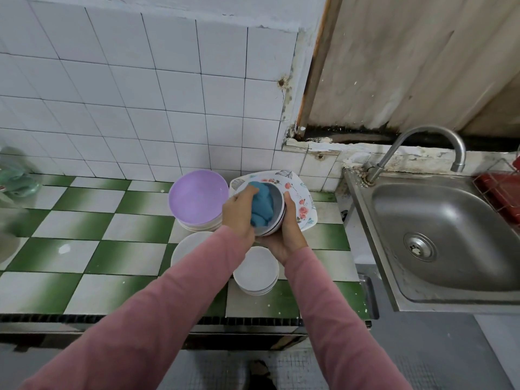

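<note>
Spanning the upper left of the frame: white tiled wall [140, 94].

Below it, left to centre: desk [84, 220], green-and-white checked tiles.

Right of frame: steel sink [450, 235], set just beside the desk. The curved tap [459, 156] rises from its upper left corner. A red rack [501, 192] is cut off by the right edge.

Both arms in pink sleeves [168, 319] enter from the bottom and meet at centre, above the desk.

Dishes on the desk, centre:
- Purple plate [198, 197] tops a pile of white dishes near the wall.
- Square floral plate [302, 209] lies just right of it, partly hidden behind the hands.
- White plate [191, 249] sits lower down, half covered by the left sleeve.
- Stack of white bowls [256, 270] stands between the two forearms, near the desk's front edge.

Held bowl [277, 204]: centre of frame, lifted off the desk and tilted so its grey inside faces left.

Right grip [287, 232]: cupped under and behind the bowl, fingers curled up over its right rim.

Left grip [239, 212]: fingers bunched round the blue cloth [261, 206], which is pressed inside the bowl.
</note>
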A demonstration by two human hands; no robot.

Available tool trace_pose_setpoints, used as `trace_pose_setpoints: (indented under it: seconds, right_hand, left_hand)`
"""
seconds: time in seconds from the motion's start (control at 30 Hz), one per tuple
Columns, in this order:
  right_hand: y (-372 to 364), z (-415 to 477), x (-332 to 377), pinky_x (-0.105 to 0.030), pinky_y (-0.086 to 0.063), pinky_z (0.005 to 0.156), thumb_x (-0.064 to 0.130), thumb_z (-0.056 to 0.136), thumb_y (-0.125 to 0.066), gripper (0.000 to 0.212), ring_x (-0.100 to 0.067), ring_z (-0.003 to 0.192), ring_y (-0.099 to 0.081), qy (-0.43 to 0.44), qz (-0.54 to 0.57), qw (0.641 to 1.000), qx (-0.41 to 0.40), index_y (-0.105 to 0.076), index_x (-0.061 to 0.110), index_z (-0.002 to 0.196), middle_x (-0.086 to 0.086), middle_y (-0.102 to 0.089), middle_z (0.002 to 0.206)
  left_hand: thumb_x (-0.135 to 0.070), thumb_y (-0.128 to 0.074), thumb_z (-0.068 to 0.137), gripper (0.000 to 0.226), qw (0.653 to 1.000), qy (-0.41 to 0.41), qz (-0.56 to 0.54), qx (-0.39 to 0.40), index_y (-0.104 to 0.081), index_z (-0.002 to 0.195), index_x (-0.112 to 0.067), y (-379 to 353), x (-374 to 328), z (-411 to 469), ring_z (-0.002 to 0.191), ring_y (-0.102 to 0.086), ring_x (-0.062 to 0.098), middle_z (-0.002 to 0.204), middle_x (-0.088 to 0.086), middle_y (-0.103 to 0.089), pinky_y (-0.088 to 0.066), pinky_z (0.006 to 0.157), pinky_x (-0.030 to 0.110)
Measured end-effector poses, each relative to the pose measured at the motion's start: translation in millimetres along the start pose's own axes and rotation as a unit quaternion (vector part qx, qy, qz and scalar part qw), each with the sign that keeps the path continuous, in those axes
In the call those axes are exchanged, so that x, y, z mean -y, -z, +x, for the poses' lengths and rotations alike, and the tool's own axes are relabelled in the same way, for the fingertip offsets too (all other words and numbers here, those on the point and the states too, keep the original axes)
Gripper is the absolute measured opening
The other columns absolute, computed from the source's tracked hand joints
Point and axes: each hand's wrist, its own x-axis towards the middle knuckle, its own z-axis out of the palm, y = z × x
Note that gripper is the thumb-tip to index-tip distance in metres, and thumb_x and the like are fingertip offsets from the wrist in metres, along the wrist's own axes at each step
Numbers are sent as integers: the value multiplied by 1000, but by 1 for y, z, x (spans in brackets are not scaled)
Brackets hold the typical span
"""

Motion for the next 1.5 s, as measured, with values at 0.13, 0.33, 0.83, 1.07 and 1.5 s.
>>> trace_pose_setpoints:
  seconds: [0.13,0.33,0.83,1.07,1.5]
  right_hand:
    - [7,-2,1,-62,-44,103,65,93,-45,62,-38,121,-59,-3,39,999,21,-59,17,130,-18,-67,125]
    - [4,-6,-3,-62,-50,94,69,92,-45,68,-38,123,-58,-8,35,998,46,-54,19,138,-19,-63,132]
    - [12,-13,0,-57,-40,111,67,91,-45,72,-35,129,-56,73,75,994,23,-51,17,142,-18,-60,136]
    - [11,-18,10,-48,-53,99,66,92,-44,73,-33,118,-63,77,48,996,-11,-51,12,141,-20,-64,131]
    - [3,-24,19,-47,-55,96,76,87,-44,83,-32,121,-62,26,13,1000,11,-52,13,141,-18,-64,132]
  left_hand:
    - [-17,-69,90,28,990,-144,-11,6,-63,117,-12,12,8,-4,90,-65,15,106,3,-68,-55,75,23]
    - [-14,-70,89,46,818,-427,377,77,-60,133,-22,34,19,11,105,-61,12,125,2,-66,-47,96,21]
    - [-31,-46,103,49,597,-376,665,244,-36,151,-26,18,-11,10,141,-38,21,157,-3,-35,-26,112,27]
    - [-39,-47,100,33,677,-317,620,239,-60,131,-35,17,-6,4,109,-59,23,123,5,-65,-47,96,34]
    - [-26,-83,74,28,729,-296,517,338,-66,95,-32,26,-18,-1,80,-61,1,87,-12,-68,-46,71,14]
